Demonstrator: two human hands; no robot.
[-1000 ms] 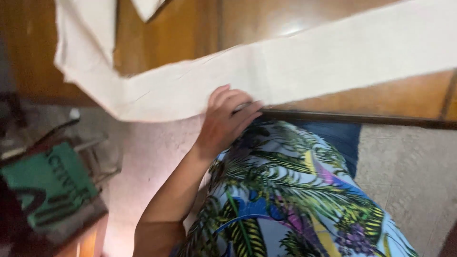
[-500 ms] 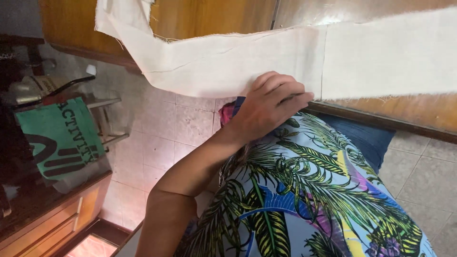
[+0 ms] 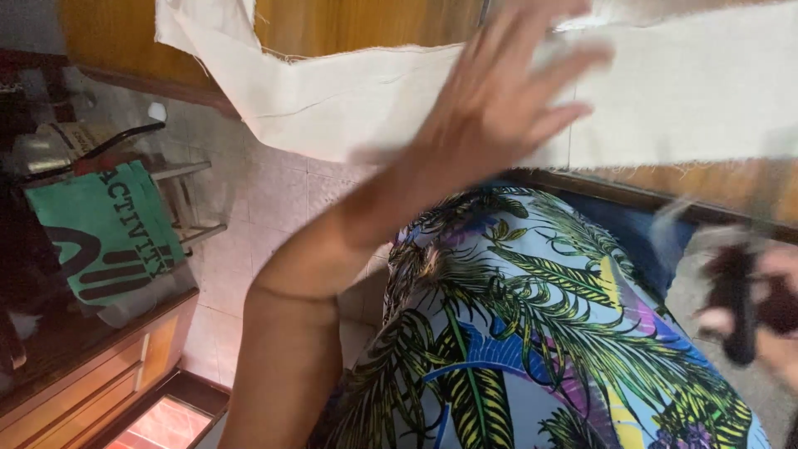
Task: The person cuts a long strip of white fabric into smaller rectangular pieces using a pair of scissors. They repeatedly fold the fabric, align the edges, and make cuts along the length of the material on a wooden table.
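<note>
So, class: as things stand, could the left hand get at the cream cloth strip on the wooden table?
Probably yes. The left hand is spread right over the cloth strip with nothing between them, though motion blur hides whether it touches. The right hand grips a dark tool, off to the side.

Head view, steeply downward, close

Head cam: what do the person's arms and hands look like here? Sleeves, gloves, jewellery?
The left hand and its forearm are bare: no sleeve, glove, watch or ring shows. The fingers are motion-blurred. The right hand sits at the frame's right edge, too blurred to judge any detail; no sleeve shows there. Below them is the person's garment, a bright tropical leaf print in blue, green, yellow and purple.
</note>
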